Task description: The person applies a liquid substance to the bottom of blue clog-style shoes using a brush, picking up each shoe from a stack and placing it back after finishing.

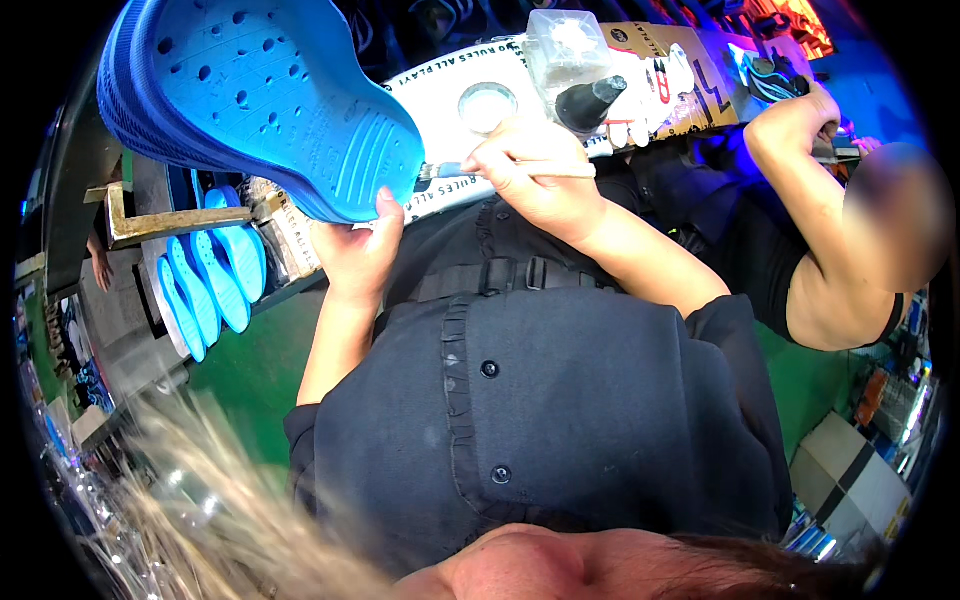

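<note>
Head view shows the left hand (355,250) gripping the heel edge of a bright blue perforated foam shoe sole (260,95), raised at the upper left, thumb pressed on its ribbed underside. Just beside it, the right hand (535,175) pinches a thin pale-handled brush (500,172) with fingers curled together, bristles touching the sole's edge. More blue soles (210,280) lie on a rack at left. Across the bench, a co-worker's arm (800,190) reaches to the upper right.
</note>
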The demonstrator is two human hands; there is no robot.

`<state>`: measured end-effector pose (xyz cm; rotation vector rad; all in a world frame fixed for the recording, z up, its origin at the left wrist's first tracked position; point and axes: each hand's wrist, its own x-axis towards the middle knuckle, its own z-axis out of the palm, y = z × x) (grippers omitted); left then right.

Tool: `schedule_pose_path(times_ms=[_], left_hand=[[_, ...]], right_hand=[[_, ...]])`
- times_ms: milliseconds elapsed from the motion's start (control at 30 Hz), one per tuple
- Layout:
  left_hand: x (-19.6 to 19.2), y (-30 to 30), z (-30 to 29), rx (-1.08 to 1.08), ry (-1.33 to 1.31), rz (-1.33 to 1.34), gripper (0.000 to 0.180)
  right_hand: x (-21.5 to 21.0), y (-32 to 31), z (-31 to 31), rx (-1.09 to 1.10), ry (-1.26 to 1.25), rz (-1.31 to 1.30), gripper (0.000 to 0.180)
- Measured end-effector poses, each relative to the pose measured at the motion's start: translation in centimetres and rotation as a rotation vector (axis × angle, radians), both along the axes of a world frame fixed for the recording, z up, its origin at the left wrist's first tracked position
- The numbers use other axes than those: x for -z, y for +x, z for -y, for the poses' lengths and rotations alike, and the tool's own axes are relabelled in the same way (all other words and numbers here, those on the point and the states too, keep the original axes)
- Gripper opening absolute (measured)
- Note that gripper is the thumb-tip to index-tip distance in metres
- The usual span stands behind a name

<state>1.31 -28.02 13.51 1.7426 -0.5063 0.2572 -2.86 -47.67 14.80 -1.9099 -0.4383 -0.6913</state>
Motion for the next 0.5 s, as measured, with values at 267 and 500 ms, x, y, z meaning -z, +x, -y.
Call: schedule_pose_path(times_ms=[267,500], left_hand=[[0.51,0.30,-0.28,-0.008,-0.003,0.016,0.020],[0.85,0.44,0.08,0.016,0.007,0.092,0.020]], right_hand=[[0.82,0.63,0.34,0.027,-0.087,0.058,0.011],[0.50,0.85,-0.19,-0.008,-0.121,0.080,0.009]])
